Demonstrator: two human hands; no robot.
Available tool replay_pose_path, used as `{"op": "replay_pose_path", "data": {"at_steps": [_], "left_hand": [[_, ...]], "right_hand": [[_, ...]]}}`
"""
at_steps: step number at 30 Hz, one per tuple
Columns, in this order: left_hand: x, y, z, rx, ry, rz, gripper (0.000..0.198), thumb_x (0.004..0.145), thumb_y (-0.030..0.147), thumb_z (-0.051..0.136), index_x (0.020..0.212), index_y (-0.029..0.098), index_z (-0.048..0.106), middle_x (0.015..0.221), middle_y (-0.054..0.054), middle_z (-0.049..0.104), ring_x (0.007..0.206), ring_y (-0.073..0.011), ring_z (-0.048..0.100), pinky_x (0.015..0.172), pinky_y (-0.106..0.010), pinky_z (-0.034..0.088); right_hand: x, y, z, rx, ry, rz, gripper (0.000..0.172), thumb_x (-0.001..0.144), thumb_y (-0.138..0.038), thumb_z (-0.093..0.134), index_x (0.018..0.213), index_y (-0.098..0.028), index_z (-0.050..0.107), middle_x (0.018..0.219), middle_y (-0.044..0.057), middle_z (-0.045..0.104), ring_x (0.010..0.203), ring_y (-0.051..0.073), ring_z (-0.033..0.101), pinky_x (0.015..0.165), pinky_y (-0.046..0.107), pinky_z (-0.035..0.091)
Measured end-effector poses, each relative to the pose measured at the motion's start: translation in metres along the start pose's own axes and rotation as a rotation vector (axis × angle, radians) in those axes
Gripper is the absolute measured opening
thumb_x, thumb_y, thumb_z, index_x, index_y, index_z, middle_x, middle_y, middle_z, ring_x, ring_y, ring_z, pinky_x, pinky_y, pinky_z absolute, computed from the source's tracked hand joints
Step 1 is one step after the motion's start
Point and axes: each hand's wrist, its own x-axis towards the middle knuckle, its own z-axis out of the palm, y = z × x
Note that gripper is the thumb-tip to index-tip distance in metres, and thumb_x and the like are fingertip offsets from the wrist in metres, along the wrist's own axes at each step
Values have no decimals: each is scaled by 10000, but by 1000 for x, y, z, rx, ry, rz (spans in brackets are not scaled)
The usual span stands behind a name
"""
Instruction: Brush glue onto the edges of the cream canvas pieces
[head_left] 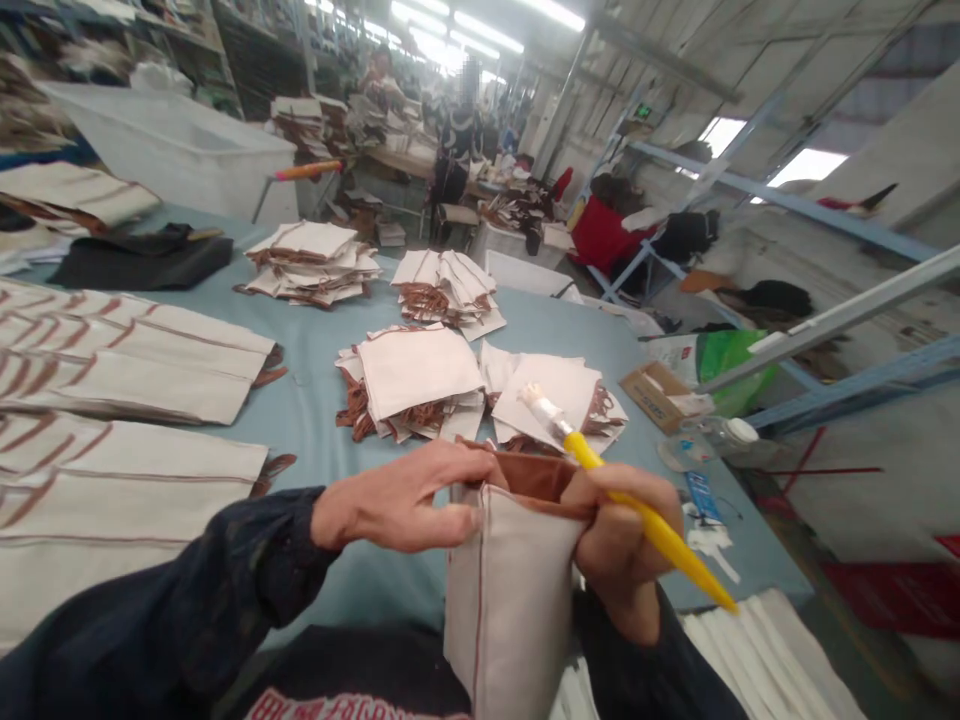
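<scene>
An off-white fabric bag (517,600) with a brown lining (532,475) stands upright in front of me, its mouth open. My left hand (409,500) grips the bag's left rim, fingers inside the mouth and thumb on the outside. On the opposite side, my right hand (626,525) pinches the right rim. That same hand also holds a brush (645,515) with a yellow handle; its pale bristle end points up and away from me. The fingertips inside the bag are partly hidden. Just beyond the bag lie stacks of off-white pieces (424,370) with brown strips.
Long rows of overlapping off-white bags (165,370) cover the left of the blue-green table (322,370). More stacks (315,255) lie farther back. A cardboard box (660,395) and a clear jar (731,435) stand at right, near a metal rack (855,345). People work in the background.
</scene>
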Motion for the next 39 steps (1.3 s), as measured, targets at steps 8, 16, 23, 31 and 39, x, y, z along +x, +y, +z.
{"op": "replay_pose_path", "data": {"at_steps": [8,16,23,31,39], "left_hand": [[-13,6,0,-304,-228,-295,231,932,293,583,756,212,458,674,61,440,604,-104,398,535,-232,314],[-43,13,6,-168,-72,-361,150,994,218,562,903,165,668,749,6,651,661,-125,548,606,-223,416],[-63,11,20,-166,154,-350,179,901,123,547,765,178,650,737,-29,685,664,-147,605,609,-236,505],[-86,13,38,49,389,-295,247,883,39,535,942,180,730,894,-63,828,815,-184,789,773,-260,629],[-100,3,49,162,496,-205,263,905,16,544,987,186,728,1004,-96,859,832,-176,821,806,-238,646]], "right_hand": [[-8,42,50,251,-28,145,227,1092,-355,484,1101,-202,651,610,-77,559,474,108,516,508,242,446],[6,25,60,439,194,423,468,1071,-578,424,1119,-188,678,509,-79,527,429,129,489,497,257,427],[1,-11,32,556,15,775,467,980,-619,617,758,-210,657,411,-110,348,323,69,253,352,205,186],[-14,-58,37,439,124,665,359,1016,-481,641,789,-213,716,443,-70,506,306,85,432,341,190,306],[-24,-66,44,392,116,701,333,1010,-431,646,774,-200,692,419,-71,513,283,85,439,324,177,324]]}}
